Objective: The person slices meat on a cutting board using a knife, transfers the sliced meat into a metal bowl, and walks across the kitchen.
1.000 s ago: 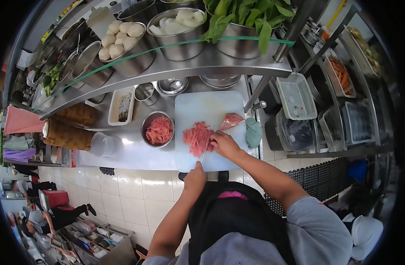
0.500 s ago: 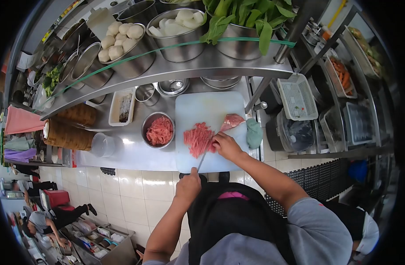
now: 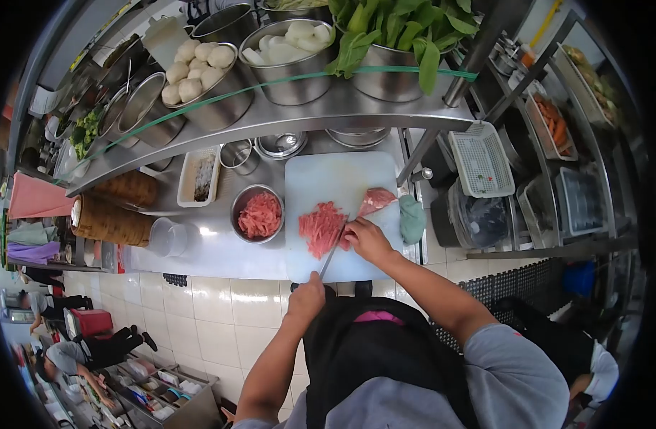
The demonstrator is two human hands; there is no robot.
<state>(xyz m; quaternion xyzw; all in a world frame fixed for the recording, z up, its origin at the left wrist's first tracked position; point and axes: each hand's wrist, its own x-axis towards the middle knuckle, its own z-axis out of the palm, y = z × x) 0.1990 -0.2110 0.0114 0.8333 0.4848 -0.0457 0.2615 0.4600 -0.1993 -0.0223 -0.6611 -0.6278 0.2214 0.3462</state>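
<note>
My left hand is closed around the handle of a knife, near the front edge of the white cutting board. The knife blade points up and away across the board, beside my right hand. Curled fingers of my right hand press on a piece of raw meat, mostly hidden under them. Thin strips of raw meat lie in a heap left of the blade. Another piece of raw meat rests at the board's right side. More strips fill a metal bowl left of the board.
A green cloth lies against the board's right edge. Behind it, a metal shelf carries pots of vegetables. A white tray and a clear plastic container stand at left. Other people are at lower left and lower right.
The knife and both hands stay almost in place on the board. The person at lower right has shifted, and people at lower left have moved slightly.
</note>
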